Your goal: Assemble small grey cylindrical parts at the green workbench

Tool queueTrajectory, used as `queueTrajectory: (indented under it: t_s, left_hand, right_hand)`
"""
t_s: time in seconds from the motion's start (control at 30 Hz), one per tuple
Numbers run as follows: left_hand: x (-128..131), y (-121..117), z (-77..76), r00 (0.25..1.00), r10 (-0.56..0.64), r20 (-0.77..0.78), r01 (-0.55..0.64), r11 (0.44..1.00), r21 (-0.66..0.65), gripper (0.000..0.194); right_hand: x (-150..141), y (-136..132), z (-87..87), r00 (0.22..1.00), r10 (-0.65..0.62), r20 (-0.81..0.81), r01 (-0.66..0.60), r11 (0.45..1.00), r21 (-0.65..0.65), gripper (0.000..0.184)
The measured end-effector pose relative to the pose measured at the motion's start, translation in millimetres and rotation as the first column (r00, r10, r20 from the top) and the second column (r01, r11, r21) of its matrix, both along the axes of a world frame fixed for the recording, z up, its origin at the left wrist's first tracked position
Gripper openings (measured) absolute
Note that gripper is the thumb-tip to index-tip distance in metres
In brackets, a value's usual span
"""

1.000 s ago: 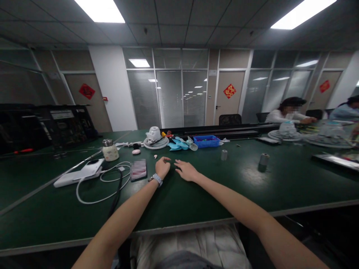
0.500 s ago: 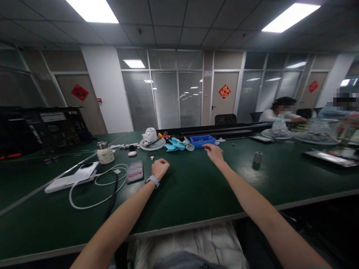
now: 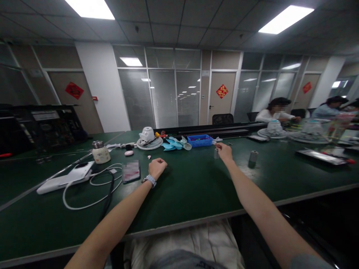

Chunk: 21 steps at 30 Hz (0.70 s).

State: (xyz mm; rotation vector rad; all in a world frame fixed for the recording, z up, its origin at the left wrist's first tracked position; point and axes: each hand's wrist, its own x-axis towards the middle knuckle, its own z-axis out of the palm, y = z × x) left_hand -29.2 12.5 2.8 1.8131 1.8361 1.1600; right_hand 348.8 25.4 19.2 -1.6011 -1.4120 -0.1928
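My left hand (image 3: 157,168) is closed, fingers curled in, above the green table to the right of a phone (image 3: 131,172); whatever is inside it, if anything, is hidden. My right hand (image 3: 225,151) reaches forward with thumb and fingers pinched together. Right at those fingertips stands a small grey cylinder (image 3: 216,153), partly behind the hand; I cannot tell whether they touch it or hold something tiny. A second grey cylinder (image 3: 253,156) stands upright on the table farther right.
A blue tray (image 3: 200,143) of small parts, light-blue fan blades (image 3: 174,144) and a white fan body (image 3: 147,135) lie at the back. On the left are a cream bottle (image 3: 101,154), a white cable (image 3: 67,201) and a white box (image 3: 47,186). People sit at the far right.
My right hand has moved right, from in front of the blue tray to the nearer grey cylinder. My left hand has kept its place and curl. The view has shifted slightly.
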Motion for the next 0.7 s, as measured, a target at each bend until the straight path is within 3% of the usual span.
queueTrajectory:
  t_s: [0.3, 0.4, 0.47, 0.57, 0.7]
  left_hand:
    - [1, -3, 3.6, 0.998, -0.013, 0.064, 0.014, 1.0, -0.022, 0.017]
    - [2, -6, 6.7, 0.996, -0.036, 0.079, 0.039, 0.998, -0.041, 0.018]
    - [2, -6, 7.6, 0.996, -0.037, 0.087, 0.042, 0.998, -0.056, 0.02]
    - [1, -6, 6.5, 0.993, -0.026, 0.112, 0.032, 0.998, -0.059, 0.02]
    - [3, -5, 4.8, 0.991, -0.101, 0.091, 0.097, 0.994, 0.042, 0.021]
  right_hand:
    - [-2, -7, 4.7, 0.996, -0.054, 0.071, 0.061, 0.994, -0.096, 0.027]
    - [0, -4, -2.4, 0.993, -0.111, 0.035, 0.114, 0.989, -0.094, 0.052]
    - [4, 0, -10.3, 0.987, -0.159, -0.03, 0.152, 0.974, -0.165, 0.065]
    - [6, 4, -19.4, 0.972, -0.21, -0.11, 0.169, 0.94, -0.298, 0.055]
    - [-25, 5, -16.8, 0.971, -0.188, -0.149, 0.148, 0.958, -0.245, 0.044]
